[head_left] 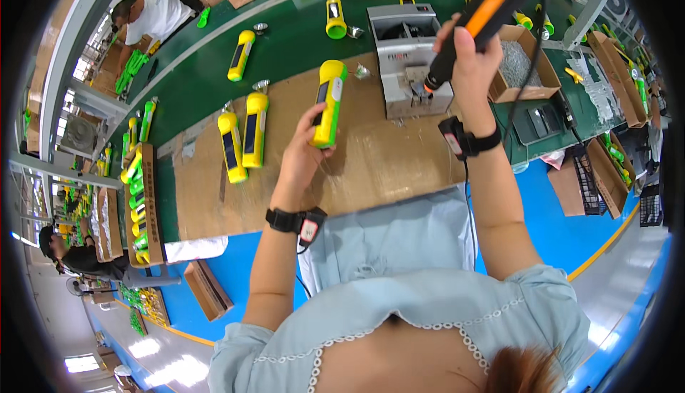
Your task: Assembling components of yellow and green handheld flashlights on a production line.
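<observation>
My left hand point(301, 154) grips a yellow-and-green flashlight point(332, 89) with a dark panel on its side, held tilted above the cardboard sheet point(371, 172). In my right hand point(471, 64) is a black electric screwdriver point(484, 14) with an orange stripe. Its tip points down and left at the front of a grey screw feeder point(399, 61); whether it touches cannot be made out. Left of my left hand, two similar flashlights, one point(255, 130) beside the other point(232, 149), lie on the cardboard.
More flashlights, one lying point(241, 56) and one standing point(335, 20), are on the green table point(292, 32). A cardboard box point(524, 94) of small silvery parts is right of the feeder. A cable point(524, 86) hangs near my right wrist. Another person point(160, 11) works at far left.
</observation>
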`<state>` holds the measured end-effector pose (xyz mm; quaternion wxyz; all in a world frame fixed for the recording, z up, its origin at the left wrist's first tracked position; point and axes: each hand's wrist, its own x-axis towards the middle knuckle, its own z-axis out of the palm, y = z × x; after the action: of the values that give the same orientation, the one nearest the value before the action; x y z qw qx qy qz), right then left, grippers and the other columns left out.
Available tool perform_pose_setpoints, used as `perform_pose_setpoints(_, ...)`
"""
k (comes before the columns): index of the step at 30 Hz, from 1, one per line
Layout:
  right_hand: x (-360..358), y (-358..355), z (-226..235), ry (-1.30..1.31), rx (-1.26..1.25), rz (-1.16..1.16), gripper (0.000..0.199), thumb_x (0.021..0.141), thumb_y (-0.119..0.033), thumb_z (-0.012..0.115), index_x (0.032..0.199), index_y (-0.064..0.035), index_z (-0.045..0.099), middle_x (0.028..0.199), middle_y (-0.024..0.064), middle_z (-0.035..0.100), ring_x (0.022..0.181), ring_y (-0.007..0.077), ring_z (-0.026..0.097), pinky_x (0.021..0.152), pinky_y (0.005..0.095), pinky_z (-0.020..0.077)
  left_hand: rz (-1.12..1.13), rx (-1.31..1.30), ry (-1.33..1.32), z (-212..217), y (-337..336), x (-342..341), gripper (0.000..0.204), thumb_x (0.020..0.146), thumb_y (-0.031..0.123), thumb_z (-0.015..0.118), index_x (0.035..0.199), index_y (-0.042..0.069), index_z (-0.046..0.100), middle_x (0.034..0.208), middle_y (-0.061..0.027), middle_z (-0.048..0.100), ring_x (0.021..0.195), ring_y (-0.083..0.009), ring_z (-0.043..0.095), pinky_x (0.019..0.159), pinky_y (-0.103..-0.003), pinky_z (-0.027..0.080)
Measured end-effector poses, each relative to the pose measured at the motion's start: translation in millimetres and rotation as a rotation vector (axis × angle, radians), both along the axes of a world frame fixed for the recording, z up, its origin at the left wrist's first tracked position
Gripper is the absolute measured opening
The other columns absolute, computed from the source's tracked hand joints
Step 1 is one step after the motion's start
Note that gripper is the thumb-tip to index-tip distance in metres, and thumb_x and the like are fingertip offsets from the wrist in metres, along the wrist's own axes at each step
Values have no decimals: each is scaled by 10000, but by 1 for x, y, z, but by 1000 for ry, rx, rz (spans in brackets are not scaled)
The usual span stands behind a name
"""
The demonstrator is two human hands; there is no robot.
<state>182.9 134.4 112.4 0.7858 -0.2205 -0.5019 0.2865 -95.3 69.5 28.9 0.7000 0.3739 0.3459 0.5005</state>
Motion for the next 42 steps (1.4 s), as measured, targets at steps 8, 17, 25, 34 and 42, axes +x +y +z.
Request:
perform_pose_setpoints(8,-4,-16,2,-299,-117,68,270,892,-268,591,886,-2,541,683,84,595,558,144,576,507,254,457,44,-25,-20,-24,-104,12,524,894,278,492,1375,112,364,1092,-119,533,860,-189,522,764,-309,426)
perform_pose_setpoints(17,0,-39,-1,-34,72,45,272,826,-175,703,879,-14,490,722,101,631,566,146,593,541,259,485,-284,372,1240,2,-143,31,707,690,167,754,1333,184,460,843,-83,576,688,-212,540,647,-299,454)
perform_pose_setpoints(25,-14,-2,-2,-108,86,-149,296,781,-170,751,876,8,535,687,46,621,573,94,593,539,232,476,35,1105,1453,-2,-115,57,619,487,287,848,1002,93,563,1020,-134,508,975,-340,486,842,-425,394)
perform_pose_setpoints(34,-18,-20,9,-180,-112,79,245,831,-179,695,872,-7,526,647,48,596,512,104,553,484,236,439,254,1112,1634,-33,-76,100,578,669,400,744,1052,16,544,1000,-144,505,961,-314,486,869,-443,371)
perform_pose_setpoints(42,-31,-96,-25,-107,-105,145,387,875,-352,607,958,4,478,725,116,581,581,188,574,544,301,492,179,987,1701,-28,-64,101,475,729,368,692,1030,29,553,953,-126,497,930,-291,487,798,-406,370)
